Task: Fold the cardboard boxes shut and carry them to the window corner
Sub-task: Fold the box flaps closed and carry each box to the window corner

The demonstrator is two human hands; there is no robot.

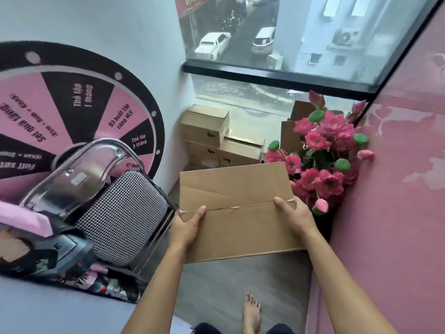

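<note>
Here, your left hand (186, 229) grips the box (238, 210) at its left edge, thumb curled over the top at the flap seam, fingers hidden beneath. Your right hand (292, 216) clamps the right edge the same way, thumb on top by the seam. The box is shut, flaps meeting along a ragged line, and you hold it in the air above the grey floor (243, 283), your bare foot (251, 312) below it. Just beyond, a stack (216, 138) of closed boxes sits in the corner under the window (277, 32), which looks down on a street with parked cars. Pink flowers (322, 153) stand beside the box on the right, against the pink wall (397, 189). To the left are a chair (115, 213) with a checked seat and a pink-and-black wheel (72, 109) leaning on the pale wall.
</note>
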